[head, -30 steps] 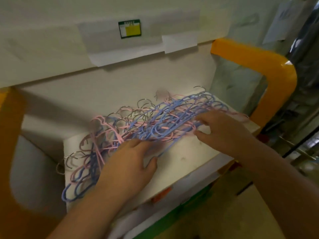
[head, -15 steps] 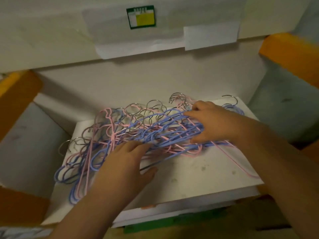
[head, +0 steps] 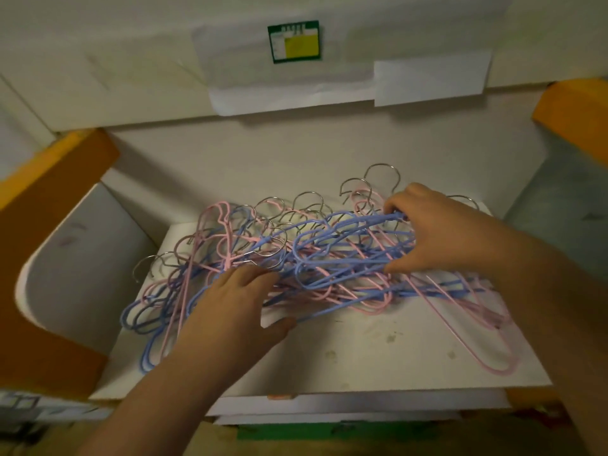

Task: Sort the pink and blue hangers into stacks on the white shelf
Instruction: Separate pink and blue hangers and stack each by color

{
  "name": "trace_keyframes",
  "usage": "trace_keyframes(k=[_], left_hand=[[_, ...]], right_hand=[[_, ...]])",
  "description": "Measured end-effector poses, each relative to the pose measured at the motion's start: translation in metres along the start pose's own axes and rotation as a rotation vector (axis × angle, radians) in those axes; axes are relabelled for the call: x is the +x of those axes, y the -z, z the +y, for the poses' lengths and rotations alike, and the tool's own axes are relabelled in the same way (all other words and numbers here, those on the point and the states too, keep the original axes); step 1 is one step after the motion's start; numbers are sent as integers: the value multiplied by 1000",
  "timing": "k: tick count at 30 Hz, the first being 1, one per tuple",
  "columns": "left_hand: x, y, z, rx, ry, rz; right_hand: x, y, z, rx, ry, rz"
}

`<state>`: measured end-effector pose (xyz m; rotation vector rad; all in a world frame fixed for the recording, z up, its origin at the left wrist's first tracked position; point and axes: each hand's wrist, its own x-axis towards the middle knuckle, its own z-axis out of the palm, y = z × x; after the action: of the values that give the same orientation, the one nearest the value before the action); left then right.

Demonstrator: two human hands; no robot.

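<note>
Gripping a bundle of blue hangers (head: 345, 245) atop the mixed pile on the shelf (head: 378, 350), the right hand (head: 441, 232) risks dragging hooked pink hangers (head: 460, 311) along, while the left hand (head: 230, 311) presses flat.

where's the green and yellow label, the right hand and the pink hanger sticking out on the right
green and yellow label (head: 293, 41), head view, its centre
right hand (head: 437, 233), head view, back of hand
pink hanger (head: 498, 368), head view, its rounded end
</note>
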<state>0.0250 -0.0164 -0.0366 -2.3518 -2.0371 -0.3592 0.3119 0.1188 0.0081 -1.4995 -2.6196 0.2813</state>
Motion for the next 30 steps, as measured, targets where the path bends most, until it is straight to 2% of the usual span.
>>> trace_keyframes(k=[2, 5, 8, 10, 14, 20, 24, 30], left_hand=[[2, 6, -3, -56, 66, 44], [6, 10, -23, -80, 290, 75], [15, 12, -48, -10, 565, -116], [21, 12, -60, -45, 647, -227], [28, 14, -66, -155, 656, -267], [26, 24, -63, -5, 634, -237], [24, 30, -62, 1, 636, -182], [18, 40, -60, 21, 630, -183]], right_hand=[[-8, 3, -1, 8, -13, 33], [-19, 1, -9, 34, -40, 45], [-24, -6, -18, 72, -35, 76], [-25, -10, -24, 90, -27, 90], [-25, -19, -32, 127, -5, 96], [-26, -21, -40, 124, -6, 87], [-27, -19, -42, 141, -17, 72], [-27, -20, -44, 160, -16, 54]])
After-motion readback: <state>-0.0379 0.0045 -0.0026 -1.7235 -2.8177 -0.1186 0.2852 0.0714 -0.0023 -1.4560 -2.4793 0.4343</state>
